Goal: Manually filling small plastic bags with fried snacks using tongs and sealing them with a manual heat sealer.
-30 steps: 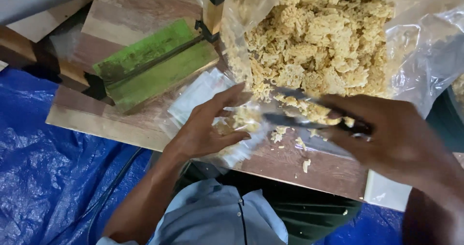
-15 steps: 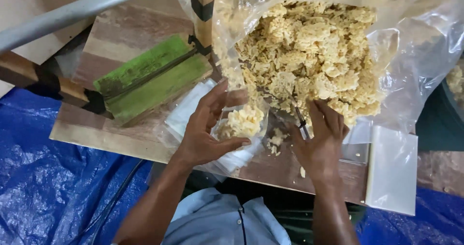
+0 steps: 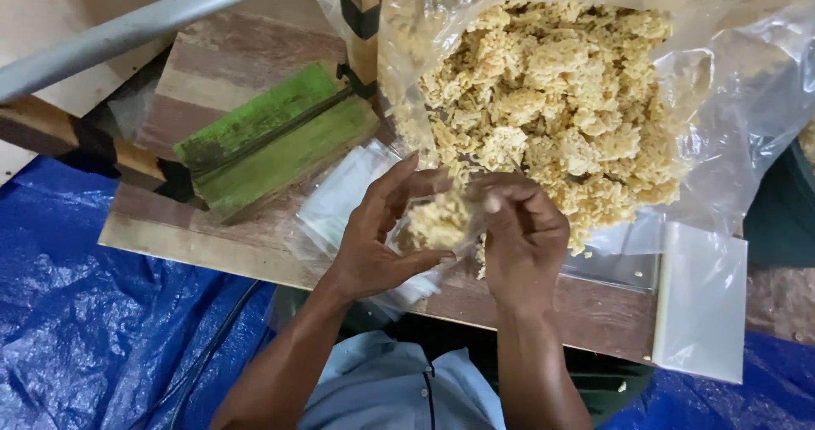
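Here, at the centre of the frame, my left hand (image 3: 373, 243) cups a small clear plastic pouch (image 3: 348, 196) with its mouth held toward the right, fingers half curled around it and the thumb underneath. My right hand (image 3: 522, 235) sits just beside it, fingertips pinched shut on a clump of pale yellow crumbly snack (image 3: 437, 222) that rests right at the pouch mouth, between the two hands.

To do this well, I judge the left grip should keep the mouth spread wide and the pouch tilted so crumbs slide down instead of spilling onto the wooden worktop (image 3: 212, 243). The right grip ought to stay light, since the pieces look brittle and would likely break under a hard squeeze.

The large clear bag (image 3: 730, 116) in the upper right lies open toward me and is heaped with the same crumbly pieces; its lower edge touches my right hand. The small pouch so far holds only the one clump. A flat empty pouch (image 3: 700, 303) lies at the lower right edge of the worktop. A green bar-shaped tool (image 3: 272, 137) rests at the upper left, and a blue tarpaulin (image 3: 93, 311) covers the lower left.
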